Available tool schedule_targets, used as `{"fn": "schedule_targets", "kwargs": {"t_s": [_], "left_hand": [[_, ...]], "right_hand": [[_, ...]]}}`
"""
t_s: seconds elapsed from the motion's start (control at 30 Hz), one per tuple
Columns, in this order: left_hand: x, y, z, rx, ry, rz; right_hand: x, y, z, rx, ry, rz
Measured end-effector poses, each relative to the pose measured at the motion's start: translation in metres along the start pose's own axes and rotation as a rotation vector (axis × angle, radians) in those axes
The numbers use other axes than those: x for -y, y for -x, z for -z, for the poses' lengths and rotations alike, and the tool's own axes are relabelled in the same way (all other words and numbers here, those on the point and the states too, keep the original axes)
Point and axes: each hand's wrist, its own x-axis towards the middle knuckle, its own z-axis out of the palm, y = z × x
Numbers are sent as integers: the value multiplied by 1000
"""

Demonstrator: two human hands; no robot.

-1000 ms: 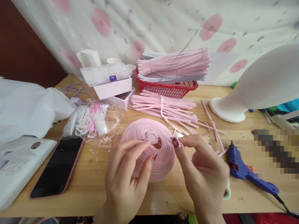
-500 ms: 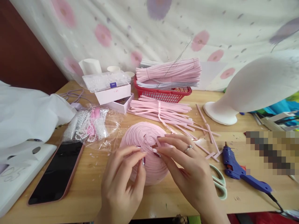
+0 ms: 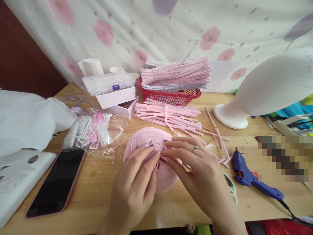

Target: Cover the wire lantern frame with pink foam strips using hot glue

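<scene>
A round pink piece [image 3: 137, 137], coiled in a spiral from what looks like fuzzy pipe cleaner, lies on the table in front of me. My left hand [image 3: 137, 176] reaches over its left side, fingertips drawn together near the spiral's centre; whatever is between them is too small to make out. From the right, my right hand [image 3: 195, 166], with a ring on one finger, pinches a short pink pipe cleaner end [image 3: 165, 147] just beside the centre. The fingertips of both hands almost meet, and they cover part of the coil.
Beyond the coil lies a tied bundle of pink pipe cleaners [image 3: 171, 114], with a red basket [image 3: 168, 97] of more behind. To the right are a blue glue gun [image 3: 246, 173], scissors [image 3: 231, 186] and a white foam head [image 3: 264, 91]. A phone [image 3: 57, 182] and bagged beads [image 3: 90, 130] lie left.
My left hand has shifted right and up, its fingertips now close to the right hand's at the spiral's centre. My right hand stays nearly in place. The view has moved slightly.
</scene>
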Motion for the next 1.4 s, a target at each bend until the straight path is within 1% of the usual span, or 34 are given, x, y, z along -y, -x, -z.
{"fn": "schedule_targets", "kwargs": {"t_s": [0.17, 0.33, 0.47, 0.63, 0.83, 0.97, 1.1, 1.4], "left_hand": [[1, 1, 1, 32, -42, -24], [-1, 1, 3, 46, -89, -22], [-3, 0, 4, 55, -106, -23], [-4, -1, 6, 104, -141, -37], [-7, -2, 8, 156, -158, 11], [-8, -2, 7, 151, -138, 36], [-8, -3, 7, 143, -138, 27], [-11, -3, 8, 148, -172, 15]], "right_hand": [[-7, 8, 1, 8, -40, 7], [-13, 21, -2, 12, -59, 86], [-18, 27, -4, 5, -65, 109], [-22, 23, -2, 23, -75, 115], [-23, 19, -1, 44, -126, 83], [-23, 21, -3, 62, -91, 59], [-22, 22, -3, 97, -54, 78], [-22, 20, -1, 101, -19, 93]]}}
